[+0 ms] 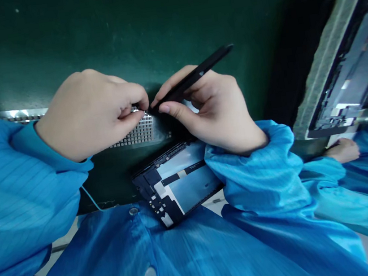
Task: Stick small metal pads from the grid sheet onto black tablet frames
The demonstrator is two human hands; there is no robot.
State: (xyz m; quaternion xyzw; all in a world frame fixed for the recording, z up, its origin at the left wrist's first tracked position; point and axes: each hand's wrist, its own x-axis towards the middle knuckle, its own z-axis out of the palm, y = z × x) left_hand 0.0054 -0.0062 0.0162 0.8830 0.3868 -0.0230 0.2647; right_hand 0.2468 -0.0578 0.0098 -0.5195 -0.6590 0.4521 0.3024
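My left hand [89, 114] pinches the upper edge of a perforated metal mesh sheet [136, 133], and its fingertips hide the sheet's corner. My right hand [209, 109] grips a slim black tool [204, 69], probably plastic tweezers or a spudger, with its tip near the left fingertips. Below both hands lies a black device frame [176, 184] with silver-blue panels and several small black pads. It sits just beneath my right cuff, apart from both hands.
A dark green work mat [56, 41] fills the upper view, with a bright metal strip [25, 114] along its left side. At the right, a person's hand [341, 151] in a blue sleeve rests by a long dark assembly [340, 67]. A thin blue cord [90, 199] hangs near my left sleeve.
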